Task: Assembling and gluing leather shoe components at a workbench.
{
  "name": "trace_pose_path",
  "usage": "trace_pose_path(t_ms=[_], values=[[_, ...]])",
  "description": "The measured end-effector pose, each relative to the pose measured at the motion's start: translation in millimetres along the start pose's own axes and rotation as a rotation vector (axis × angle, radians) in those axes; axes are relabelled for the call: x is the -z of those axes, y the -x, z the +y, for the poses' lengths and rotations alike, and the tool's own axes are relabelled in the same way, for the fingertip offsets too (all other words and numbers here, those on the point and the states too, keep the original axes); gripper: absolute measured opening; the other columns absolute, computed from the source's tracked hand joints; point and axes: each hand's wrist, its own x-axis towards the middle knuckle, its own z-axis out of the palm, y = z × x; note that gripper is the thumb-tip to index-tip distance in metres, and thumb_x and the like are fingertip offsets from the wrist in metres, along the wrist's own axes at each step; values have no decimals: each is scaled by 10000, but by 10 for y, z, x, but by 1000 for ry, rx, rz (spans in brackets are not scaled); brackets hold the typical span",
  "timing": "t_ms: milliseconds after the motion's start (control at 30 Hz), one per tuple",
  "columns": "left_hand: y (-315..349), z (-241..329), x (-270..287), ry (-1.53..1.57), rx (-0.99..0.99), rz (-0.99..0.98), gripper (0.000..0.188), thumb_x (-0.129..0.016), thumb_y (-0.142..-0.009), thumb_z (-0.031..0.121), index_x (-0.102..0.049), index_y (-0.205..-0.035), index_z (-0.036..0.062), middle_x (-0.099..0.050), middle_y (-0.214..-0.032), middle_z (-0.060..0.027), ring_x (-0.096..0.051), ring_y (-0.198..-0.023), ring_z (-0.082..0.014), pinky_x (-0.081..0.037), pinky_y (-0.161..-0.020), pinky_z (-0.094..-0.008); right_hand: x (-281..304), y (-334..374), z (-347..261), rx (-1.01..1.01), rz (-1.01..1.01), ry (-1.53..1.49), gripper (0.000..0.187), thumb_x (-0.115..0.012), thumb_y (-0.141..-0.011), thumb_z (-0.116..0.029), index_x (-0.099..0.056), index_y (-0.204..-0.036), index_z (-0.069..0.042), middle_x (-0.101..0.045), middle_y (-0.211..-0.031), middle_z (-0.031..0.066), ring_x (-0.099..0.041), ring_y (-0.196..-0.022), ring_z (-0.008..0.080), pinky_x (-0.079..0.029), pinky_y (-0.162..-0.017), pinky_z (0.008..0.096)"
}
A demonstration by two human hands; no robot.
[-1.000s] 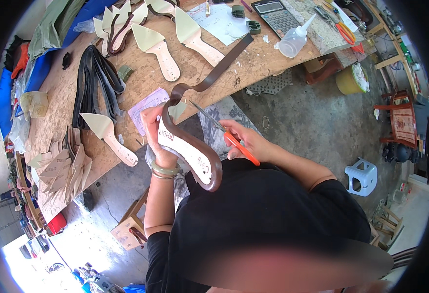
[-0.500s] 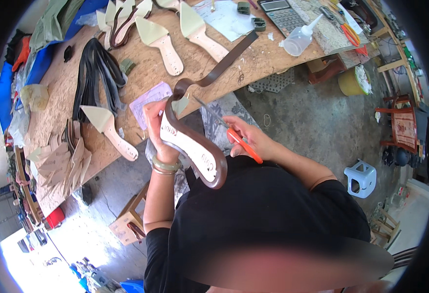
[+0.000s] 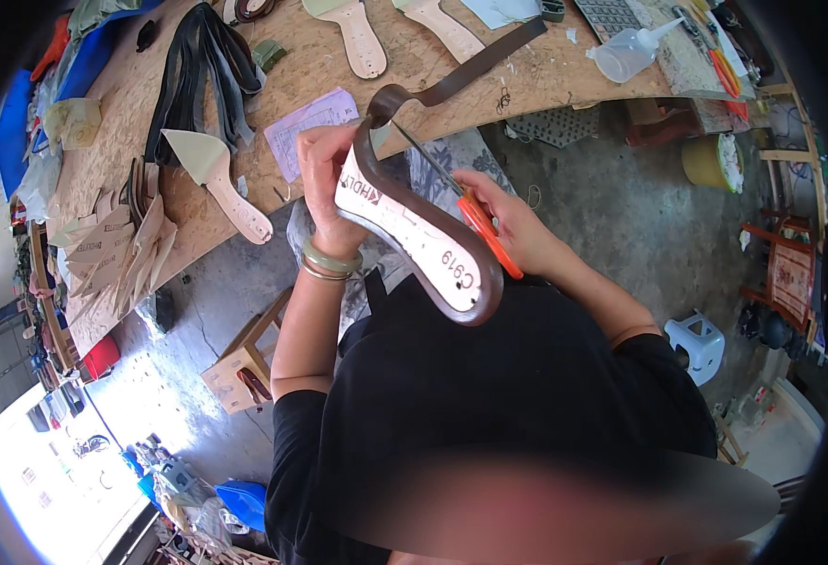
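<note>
My left hand (image 3: 329, 174) grips the far end of a pale, spade-shaped piece (image 3: 405, 221) with printing on its narrow part. A dark brown strip (image 3: 475, 66) runs along the edge of this piece, bends at the far end, and its loose length reaches out over the table to the right. In my right hand (image 3: 513, 226) are scissors with orange handles (image 3: 480, 231). Their blades (image 3: 425, 155) point up and left, with the tip close to the strip beside the pale far end. Whether the tip touches the strip, I cannot tell.
On the wooden table (image 3: 235, 94) lie a similar spade-shaped piece (image 3: 216, 179), a bundle of black strips (image 3: 197, 85), a stack of pale cut pieces (image 3: 117, 240), a pink paper (image 3: 306, 127) and a clear squeeze bottle (image 3: 626, 52). A grey-white stool (image 3: 697, 344) stands on the floor.
The view has shifted, so the table sits higher in the picture. The held piece has turned slightly, and the scissors have come closer to it. Both hands keep their holds.
</note>
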Motion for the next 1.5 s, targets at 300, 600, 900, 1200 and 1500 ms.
trace_pose_path(t_ms=[300,600,900,1200,1500], values=[[72,-3,20,-19,-49,-82,460,-770,-661,50,-612,-1093,53,-555,-971,-106,-554,-898,-259,-464,-789,-345,11,-84,-187,-45,39,155,578,-679,-858,-227,-394,-1349,-119,-653,-1075,179,-633,-990,379,-494,-824,401],[17,-78,107,-49,-66,-150,401,-718,-686,44,-619,-1074,32,-569,-955,-127,-560,-884,-287,-462,-780,-363,99,-177,-326,-93,20,158,681,-805,-763,-269,-456,-1312,-68,-676,-1039,165,-665,-947,309,-500,-827,377],[-37,-94,200,83,56,-182,345,-700,-722,-18,-614,-1054,22,-555,-956,-85,-535,-835,-188,-448,-715,-270,150,-195,-306,-74,-68,-9,540,-692,-871,-221,-438,-1315,-48,-735,-958,54,-682,-901,220,-489,-814,309],[-34,-121,228,181,142,-203,292,-675,-760,1,-617,-1046,17,-546,-940,-75,-524,-824,-168,-444,-710,-264,150,-215,-275,-42,-65,194,612,-706,-861,-348,-443,-1329,-56,-732,-965,42,-673,-903,242,-485,-798,321],[-15,-164,260,305,278,-155,285,-659,-775,-9,-626,-1055,36,-550,-932,-65,-510,-815,-162,-428,-721,-254,137,-304,-234,-53,-96,102,566,-687,-872,-306,-451,-1326,-65,-734,-986,35,-672,-928,252,-490,-803,325]])
